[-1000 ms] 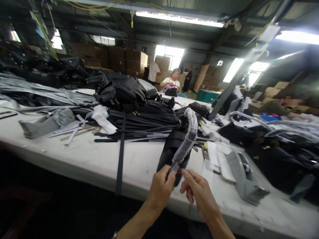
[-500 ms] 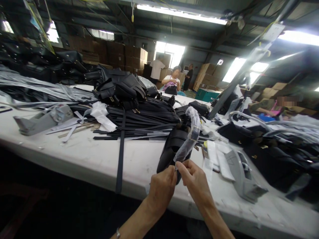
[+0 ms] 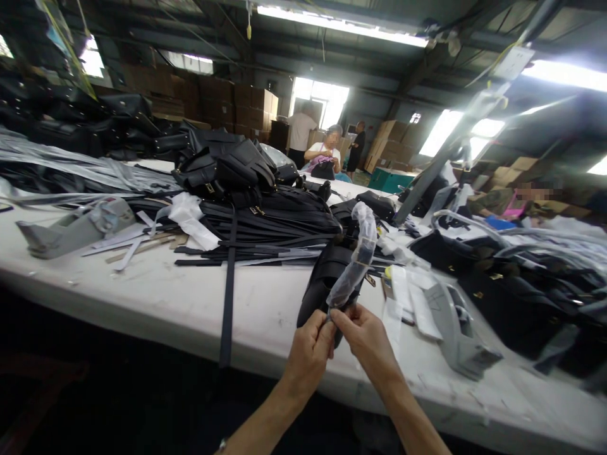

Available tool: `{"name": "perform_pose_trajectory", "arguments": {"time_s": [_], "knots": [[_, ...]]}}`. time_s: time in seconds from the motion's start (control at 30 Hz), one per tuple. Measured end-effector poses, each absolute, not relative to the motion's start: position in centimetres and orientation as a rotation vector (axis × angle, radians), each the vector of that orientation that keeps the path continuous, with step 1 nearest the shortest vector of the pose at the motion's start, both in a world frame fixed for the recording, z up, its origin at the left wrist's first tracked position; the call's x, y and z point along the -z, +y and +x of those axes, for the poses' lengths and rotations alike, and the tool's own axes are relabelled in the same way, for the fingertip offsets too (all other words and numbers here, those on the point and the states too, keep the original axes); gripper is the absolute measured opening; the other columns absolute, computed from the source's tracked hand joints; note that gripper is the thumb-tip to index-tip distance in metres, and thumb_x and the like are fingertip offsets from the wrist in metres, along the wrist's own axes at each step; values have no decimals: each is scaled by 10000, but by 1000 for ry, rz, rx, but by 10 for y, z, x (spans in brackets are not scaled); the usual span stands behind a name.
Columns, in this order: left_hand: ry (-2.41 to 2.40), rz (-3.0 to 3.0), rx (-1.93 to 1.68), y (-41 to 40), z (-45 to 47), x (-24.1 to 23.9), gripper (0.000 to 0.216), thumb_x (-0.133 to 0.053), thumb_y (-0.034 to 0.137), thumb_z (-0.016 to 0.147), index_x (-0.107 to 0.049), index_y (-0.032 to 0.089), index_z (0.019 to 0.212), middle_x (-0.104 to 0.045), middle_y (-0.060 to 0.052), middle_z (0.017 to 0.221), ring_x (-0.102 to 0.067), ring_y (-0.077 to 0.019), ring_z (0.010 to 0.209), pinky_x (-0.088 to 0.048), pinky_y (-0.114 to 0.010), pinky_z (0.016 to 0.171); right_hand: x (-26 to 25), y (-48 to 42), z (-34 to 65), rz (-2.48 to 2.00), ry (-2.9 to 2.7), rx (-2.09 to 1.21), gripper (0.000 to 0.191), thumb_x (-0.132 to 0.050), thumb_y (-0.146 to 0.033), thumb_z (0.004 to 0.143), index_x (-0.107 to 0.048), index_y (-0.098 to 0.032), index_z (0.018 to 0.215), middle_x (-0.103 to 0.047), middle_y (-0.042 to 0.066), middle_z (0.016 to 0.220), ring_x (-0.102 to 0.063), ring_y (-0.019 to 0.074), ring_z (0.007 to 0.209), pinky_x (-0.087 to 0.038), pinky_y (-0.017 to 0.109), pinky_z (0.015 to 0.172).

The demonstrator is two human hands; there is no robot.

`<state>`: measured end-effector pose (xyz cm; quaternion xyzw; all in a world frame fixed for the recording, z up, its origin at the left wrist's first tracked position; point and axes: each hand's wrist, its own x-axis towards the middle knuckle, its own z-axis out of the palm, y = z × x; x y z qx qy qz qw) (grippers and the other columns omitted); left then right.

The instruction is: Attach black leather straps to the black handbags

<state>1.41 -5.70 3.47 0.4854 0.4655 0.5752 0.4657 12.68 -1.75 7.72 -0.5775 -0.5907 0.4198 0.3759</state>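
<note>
A black handbag (image 3: 320, 287) rests near the front edge of the table, its curved handle (image 3: 353, 268) wrapped in thin translucent wrapping that arches up and away from me. Both hands meet at the handle's near end. My left hand (image 3: 310, 338) pinches the wrapped end from the left, thumb and fingers pressed together. From the right, my right hand (image 3: 363, 328) also pinches at the same spot, its fingertips touching the left ones. What exactly lies between the fingertips is mostly hidden.
Black straps (image 3: 275, 230) lie heaped behind, with black bags (image 3: 222, 158) on top. One strap (image 3: 229, 297) hangs over the table edge. Grey tape dispensers stand left (image 3: 78, 227) and right (image 3: 459, 328). More black bags (image 3: 497, 284) fill the right side. Other people (image 3: 325, 155) are farther back.
My left hand's fingers have shifted from a closed fist-like grip to a more extended pinch at the handle's end. The handbag stays in about the same place.
</note>
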Motion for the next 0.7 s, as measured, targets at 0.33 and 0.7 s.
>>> {"name": "perform_pose_trajectory", "arguments": {"time_s": [0.33,0.7], "knots": [[1056,1154,-1273,-51,7,-27,354,-479,501,907,-488,185,747,-495,74,496,-374,-50,324,-268,-156,334,-63,-17,129,-1238,-1037,-1622,328,-778,-402,585,-565,-158,637,-356,-113,347,-197,15,291,-82,193,337],[900,795,-1157,-59,-1,-17,565,-524,713,785,-573,150,801,-546,38,440,-416,-57,299,-291,-138,315,-47,1,153,-1348,-1282,-1460,209,-625,-363,670,-629,-154,655,-419,-77,317,-234,44,275,-130,193,323]]}}
